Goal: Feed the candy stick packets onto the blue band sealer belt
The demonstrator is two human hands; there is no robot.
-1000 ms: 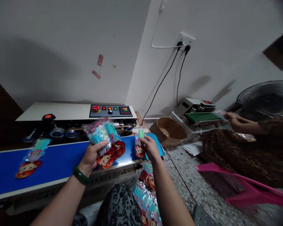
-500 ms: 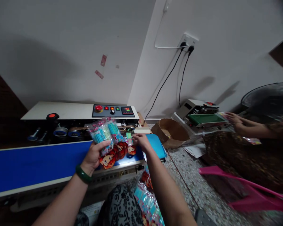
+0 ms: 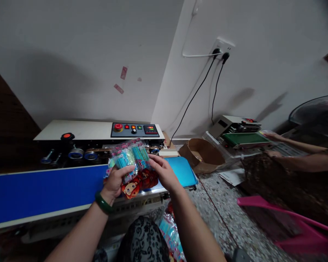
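right hand (image 3: 164, 171) now meets the packets (image 3: 131, 165) — left hand (image 3: 117, 180) grips them.

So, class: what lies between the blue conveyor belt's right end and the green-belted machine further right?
In the head view, a brown cardboard box sits on the speckled floor between the blue conveyor belt and the green-belted machine.

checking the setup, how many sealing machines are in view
2: the near sealer with the blue belt before both hands, and a smaller sealer with a green belt at right by another person's hands.
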